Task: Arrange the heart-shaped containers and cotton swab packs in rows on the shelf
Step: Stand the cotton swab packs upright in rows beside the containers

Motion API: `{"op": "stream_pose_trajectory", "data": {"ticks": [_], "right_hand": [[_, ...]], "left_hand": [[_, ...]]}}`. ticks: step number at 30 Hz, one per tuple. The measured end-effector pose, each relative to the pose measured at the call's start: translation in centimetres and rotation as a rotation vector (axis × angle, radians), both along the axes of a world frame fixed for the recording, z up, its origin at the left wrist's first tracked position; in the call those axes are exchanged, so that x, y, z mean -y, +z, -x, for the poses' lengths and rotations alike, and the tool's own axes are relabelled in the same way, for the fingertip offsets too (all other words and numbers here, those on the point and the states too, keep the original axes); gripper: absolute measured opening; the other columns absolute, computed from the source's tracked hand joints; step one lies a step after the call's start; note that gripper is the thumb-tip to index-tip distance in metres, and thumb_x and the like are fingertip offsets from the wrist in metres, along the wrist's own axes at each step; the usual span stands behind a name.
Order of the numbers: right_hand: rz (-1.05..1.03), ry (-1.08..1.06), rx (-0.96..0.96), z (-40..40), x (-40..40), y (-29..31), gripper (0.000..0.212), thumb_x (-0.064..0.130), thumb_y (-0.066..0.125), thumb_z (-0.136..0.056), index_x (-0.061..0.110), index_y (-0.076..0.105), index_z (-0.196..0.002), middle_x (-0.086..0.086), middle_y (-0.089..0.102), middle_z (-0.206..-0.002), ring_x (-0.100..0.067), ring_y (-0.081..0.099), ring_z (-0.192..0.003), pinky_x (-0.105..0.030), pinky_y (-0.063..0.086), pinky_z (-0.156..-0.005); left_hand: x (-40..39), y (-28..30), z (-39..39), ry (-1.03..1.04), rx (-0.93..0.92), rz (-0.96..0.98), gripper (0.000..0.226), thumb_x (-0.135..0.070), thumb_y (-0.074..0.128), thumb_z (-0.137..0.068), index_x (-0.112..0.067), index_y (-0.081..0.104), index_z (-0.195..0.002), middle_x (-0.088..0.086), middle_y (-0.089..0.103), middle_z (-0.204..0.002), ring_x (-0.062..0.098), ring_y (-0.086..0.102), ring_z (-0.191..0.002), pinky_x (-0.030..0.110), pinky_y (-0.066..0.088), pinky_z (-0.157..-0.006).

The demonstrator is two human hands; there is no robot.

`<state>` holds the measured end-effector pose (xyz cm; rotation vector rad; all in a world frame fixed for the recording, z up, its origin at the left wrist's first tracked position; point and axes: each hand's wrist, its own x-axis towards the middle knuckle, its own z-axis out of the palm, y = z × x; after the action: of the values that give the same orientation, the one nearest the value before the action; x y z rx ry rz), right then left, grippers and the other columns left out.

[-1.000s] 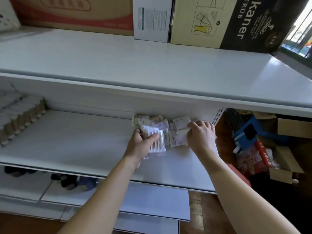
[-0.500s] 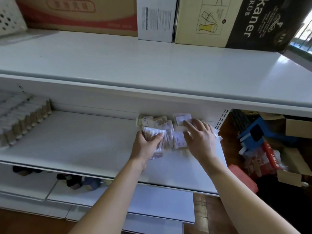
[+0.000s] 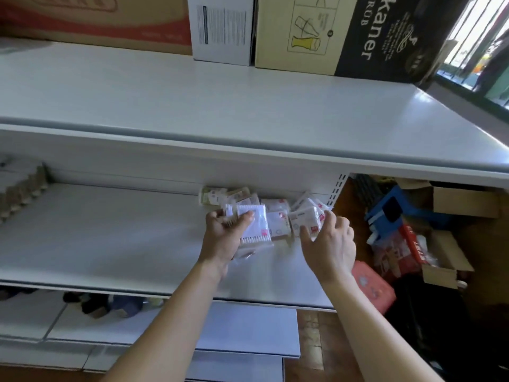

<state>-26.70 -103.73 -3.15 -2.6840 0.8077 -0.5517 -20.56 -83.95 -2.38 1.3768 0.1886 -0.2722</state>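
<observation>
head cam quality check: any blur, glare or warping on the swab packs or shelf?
Head view: motion blur smears the right hand and the packs it grips; left hand's swab pack is sharper, print unreadable. Wide-angle bends the upper shelf edge. Window top right blown out; soft sheen on the shelf top nearby.

White shelving [image 3: 248, 111]; barred window [image 3: 479, 37]

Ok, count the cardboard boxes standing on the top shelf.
3 in view: a red-and-brown box at the left, a white box in the middle, and a tan-and-black box at the right. All are cut off by the frame's top; more may sit out of view.
</observation>
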Motion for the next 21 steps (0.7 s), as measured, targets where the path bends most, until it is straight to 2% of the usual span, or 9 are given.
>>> {"op": "stream_pose_trajectory", "data": {"ticks": [3, 5, 7, 10, 13, 16, 18, 19, 21], "right_hand": [[-0.143, -0.052, -0.083, -0.5, 0.2, -0.8, 0.064, 0.05, 0.058, -0.092, 0.013, 0.037, -0.139, -0.014, 0.051, -0.127, -0.035, 0.049, -0.116, -0.041, 0.044, -0.09], [-0.184, -0.036, -0.05, -1.0, -0.1, -1.5, 0.055, 0.04, 0.059, -0.093, 0.011, 0.039, -0.134, -0.015, 0.054, -0.124, -0.035, 0.051, -0.114, -0.041, 0.042, -0.09], [-0.226, -0.023, 0.019, -1.3, -0.2, -1.8, 0.041, 0.028, 0.06, -0.093, 0.009, 0.046, -0.126, -0.016, 0.056, -0.118, -0.036, 0.055, -0.108, -0.039, 0.041, -0.083], [-0.317, 0.041, 0.246, -0.6, -0.9, -1.2, 0.024, 0.019, 0.06, -0.093, 0.012, 0.055, -0.115, -0.011, 0.056, -0.114, -0.032, 0.056, -0.102, -0.03, 0.036, -0.077], [-0.465, 0.111, 0.399, 0.5, -2.9, 0.6, 0.018, 0.023, 0.064, -0.094, 0.023, 0.058, -0.111, 0.003, 0.058, -0.11, -0.019, 0.06, -0.093, -0.023, 0.036, -0.073], [-0.752, 0.248, 0.477, 1.4, -6.2, 2.6, 0.025, 0.022, 0.07, -0.092, 0.031, 0.057, -0.112, 0.016, 0.063, -0.098, -0.004, 0.065, -0.073, -0.024, 0.049, -0.068], [-0.986, 0.417, 0.446, 1.3, -9.1, 3.1, 0.034, 0.011, 0.073, -0.089, 0.025, 0.059, -0.117, 0.012, 0.061, -0.092, -0.007, 0.062, -0.07, -0.025, 0.05, -0.067], [-1.053, 0.49, 0.416, 1.2, -10.7, 3.1, 0.037, 0.01, 0.074, -0.088, 0.025, 0.06, -0.119, 0.004, 0.059, -0.088, -0.01, 0.057, -0.07, -0.025, 0.049, -0.067], [-0.997, 0.561, 0.344, 0.6, -13.7, 2.8, 0.035, 0.021, 0.07, -0.089, 0.036, 0.06, -0.119, 0.002, 0.055, -0.085, -0.011, 0.052, -0.072, -0.025, 0.046, -0.071]], "left_hand": [[-1.0, -0.4, 0.2, -0.018, -0.005, -0.056, 0.078, -0.048, 0.089, -0.063, -0.005, 0.055, -0.118, 0.001, 0.062, -0.078, 0.015, 0.063, -0.058, 0.062, 0.059, -0.065], [-1.7, -0.7, 0.3, -0.024, -0.021, -0.056, 0.079, -0.05, 0.089, -0.062, -0.006, 0.056, -0.119, 0.01, 0.071, -0.09, 0.023, 0.073, -0.071, 0.064, 0.058, -0.067], [-2.4, -0.8, 0.5, -0.014, -0.023, -0.059, 0.078, -0.051, 0.089, -0.062, -0.01, 0.056, -0.119, 0.017, 0.072, -0.105, 0.034, 0.074, -0.085, 0.061, 0.059, -0.068], [-3.6, -0.7, 0.5, 0.031, -0.007, -0.091, 0.077, -0.053, 0.086, -0.058, -0.012, 0.057, -0.116, 0.017, 0.072, -0.104, 0.033, 0.074, -0.087, 0.053, 0.061, -0.071], [-4.9, -0.7, 0.5, 0.052, -0.031, -0.087, 0.068, -0.052, 0.086, -0.059, -0.018, 0.06, -0.112, 0.012, 0.073, -0.104, 0.033, 0.074, -0.089, 0.057, 0.061, -0.07], [-6.5, -0.1, 0.8, 0.081, -0.005, -0.083, 0.047, -0.045, 0.084, -0.072, -0.027, 0.061, -0.108, 0.006, 0.072, -0.104, 0.028, 0.073, -0.093, 0.056, 0.061, -0.07], [-8.2, 0.5, 1.2, 0.077, 0.026, -0.069, 0.04, -0.037, 0.08, -0.081, -0.025, 0.061, -0.113, 0.006, 0.071, -0.106, 0.026, 0.072, -0.094, 0.053, 0.062, -0.069], [-9.2, 0.7, 1.3, 0.072, 0.039, -0.061, 0.039, -0.035, 0.079, -0.083, -0.024, 0.061, -0.116, 0.005, 0.071, -0.107, 0.025, 0.071, -0.094, 0.051, 0.062, -0.068], [-11.8, 1.4, 2.0, 0.057, 0.058, -0.034, 0.036, -0.035, 0.076, -0.087, -0.022, 0.061, -0.117, 0.005, 0.07, -0.107, 0.024, 0.071, -0.093, 0.047, 0.063, -0.067]]}}
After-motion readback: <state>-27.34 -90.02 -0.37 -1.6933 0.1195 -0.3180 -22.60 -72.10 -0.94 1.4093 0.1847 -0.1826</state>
